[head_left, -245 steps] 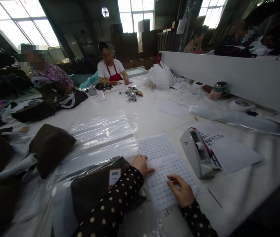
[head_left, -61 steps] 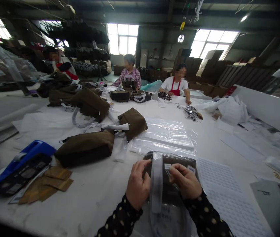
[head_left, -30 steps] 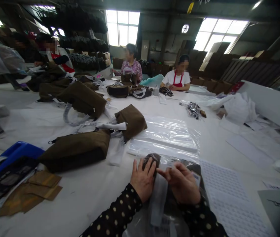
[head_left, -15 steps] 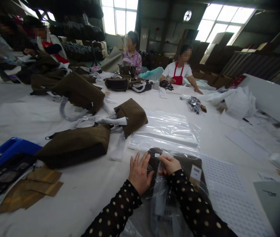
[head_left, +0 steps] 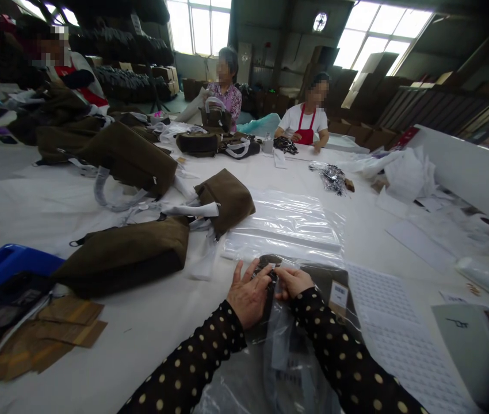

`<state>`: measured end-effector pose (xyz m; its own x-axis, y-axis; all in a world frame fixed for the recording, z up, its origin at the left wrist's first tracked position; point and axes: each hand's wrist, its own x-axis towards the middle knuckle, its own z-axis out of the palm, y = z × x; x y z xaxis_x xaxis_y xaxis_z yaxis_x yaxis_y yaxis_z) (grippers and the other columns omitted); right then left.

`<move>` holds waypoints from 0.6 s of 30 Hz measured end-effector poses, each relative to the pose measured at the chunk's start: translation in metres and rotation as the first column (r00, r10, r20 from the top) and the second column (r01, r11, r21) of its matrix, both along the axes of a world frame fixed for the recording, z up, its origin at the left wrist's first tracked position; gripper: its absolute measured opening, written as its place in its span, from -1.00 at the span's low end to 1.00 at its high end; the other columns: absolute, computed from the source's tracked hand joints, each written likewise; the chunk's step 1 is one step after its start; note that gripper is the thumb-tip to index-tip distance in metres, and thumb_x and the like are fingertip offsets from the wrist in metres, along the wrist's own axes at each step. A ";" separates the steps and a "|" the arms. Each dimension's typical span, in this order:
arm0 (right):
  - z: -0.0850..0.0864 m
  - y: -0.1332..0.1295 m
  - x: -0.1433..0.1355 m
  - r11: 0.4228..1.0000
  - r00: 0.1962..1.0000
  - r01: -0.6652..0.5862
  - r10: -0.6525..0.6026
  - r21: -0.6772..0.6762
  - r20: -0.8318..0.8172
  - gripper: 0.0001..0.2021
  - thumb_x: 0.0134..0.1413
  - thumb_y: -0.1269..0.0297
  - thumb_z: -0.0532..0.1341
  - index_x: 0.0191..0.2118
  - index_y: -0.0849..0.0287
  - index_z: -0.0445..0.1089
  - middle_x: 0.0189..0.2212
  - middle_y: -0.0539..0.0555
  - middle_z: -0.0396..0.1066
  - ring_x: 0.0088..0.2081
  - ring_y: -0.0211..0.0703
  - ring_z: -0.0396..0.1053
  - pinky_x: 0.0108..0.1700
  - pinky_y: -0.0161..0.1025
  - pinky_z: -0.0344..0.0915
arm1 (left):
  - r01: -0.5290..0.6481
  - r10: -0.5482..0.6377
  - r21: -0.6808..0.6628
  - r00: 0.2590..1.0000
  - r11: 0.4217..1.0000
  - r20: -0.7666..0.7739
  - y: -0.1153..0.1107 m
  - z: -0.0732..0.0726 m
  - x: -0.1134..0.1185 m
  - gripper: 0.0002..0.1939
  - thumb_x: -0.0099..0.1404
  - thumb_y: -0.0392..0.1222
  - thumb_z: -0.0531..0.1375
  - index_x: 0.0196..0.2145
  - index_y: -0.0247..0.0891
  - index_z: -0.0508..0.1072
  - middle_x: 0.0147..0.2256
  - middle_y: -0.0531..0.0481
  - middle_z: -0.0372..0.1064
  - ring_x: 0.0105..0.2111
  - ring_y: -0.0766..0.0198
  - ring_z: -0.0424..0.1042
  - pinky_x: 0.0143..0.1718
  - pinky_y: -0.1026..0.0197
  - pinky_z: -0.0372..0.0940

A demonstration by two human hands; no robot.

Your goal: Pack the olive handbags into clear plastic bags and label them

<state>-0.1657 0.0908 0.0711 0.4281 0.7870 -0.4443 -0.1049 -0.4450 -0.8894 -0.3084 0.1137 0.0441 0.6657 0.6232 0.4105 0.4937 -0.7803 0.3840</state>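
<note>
- Fingers (head_left: pixel 282 276) of the right hand (head_left: pixel 295 283) drawn together, thumb against forefinger, apparently pinching clear, glossy plastic film (head_left: pixel 244 374); impossible to tell whether anything else is caught between them.
- Fingers (head_left: pixel 249 270) of the left hand (head_left: pixel 247 302) loosely parted and bent, tips just beside the pinch, palm low over the film; no firm hold to be seen.
- Directly beneath both hands, a dark brown fabric bag (head_left: pixel 322 275) inside the film, flat on the white-covered bench (head_left: pixel 141 322); far edge running left to right, near part partly hidden; long axis impossible to tell.
- Both hands gathered at its far left corner, right hand nearer its middle, left hand over its left side; small white label (head_left: pixel 271 265) right at the fingertips.
- From below the right hand towards the body, a pale, translucent wrapped strip (head_left: pixel 279 345), soft and straight.
- Right of the right wrist, a white barcode tag (head_left: pixel 339 292) with a brown lower part, flat and crisp-edged.
- Beyond the corner, a smooth stack of shiny clear plastic sleeves (head_left: pixel 287 221); to the right, a matte printed sheet of small labels (head_left: pixel 400 333).
- Farther left, plump, boxy olive-brown bags (head_left: pixel 134 253), matte cloth with softly rounded edges.
</note>
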 end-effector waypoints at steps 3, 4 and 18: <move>0.004 -0.006 0.002 1.000 0.997 -0.028 0.027 0.010 0.068 -0.79 -0.15 0.09 0.23 -0.45 0.11 0.45 -0.74 -0.10 0.25 -0.77 -0.34 0.16 -0.64 -0.31 0.26 | 0.010 -0.010 -0.022 1.000 1.000 -0.003 0.000 0.002 0.001 -0.70 0.23 -0.34 0.01 -0.08 -0.19 0.31 0.12 0.02 0.18 0.20 0.12 -0.09 0.19 -0.19 -0.27; 0.005 -0.008 0.002 0.998 0.986 -0.052 0.048 0.019 0.161 -0.79 -0.15 0.10 0.23 -0.39 0.10 0.46 -0.73 -0.09 0.27 -0.74 -0.32 0.18 -0.62 -0.31 0.23 | 0.014 -0.014 -0.030 1.000 0.999 -0.002 -0.001 0.002 0.002 -0.70 0.24 -0.33 0.00 -0.08 -0.19 0.31 0.12 0.03 0.17 0.20 0.12 -0.09 0.19 -0.19 -0.27; 0.038 -0.032 -0.029 0.654 0.394 -0.757 0.469 -0.010 0.790 -0.69 -0.07 0.21 0.17 -0.14 0.10 0.38 -0.58 -0.02 0.35 -0.52 -0.22 0.30 -0.41 -0.29 0.19 | -0.393 0.480 -0.599 0.877 0.698 -0.017 -0.092 -0.027 -0.120 -0.36 0.03 -0.09 0.23 0.04 -0.29 0.16 -0.06 -0.23 0.28 -0.19 0.05 0.39 -0.21 -0.02 0.36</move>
<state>-0.1945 0.0585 0.1095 -0.1948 0.9791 0.0583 0.7592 0.1881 -0.6230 -0.4281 0.0221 0.0170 0.2261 0.9725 -0.0553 0.6339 -0.1038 0.7664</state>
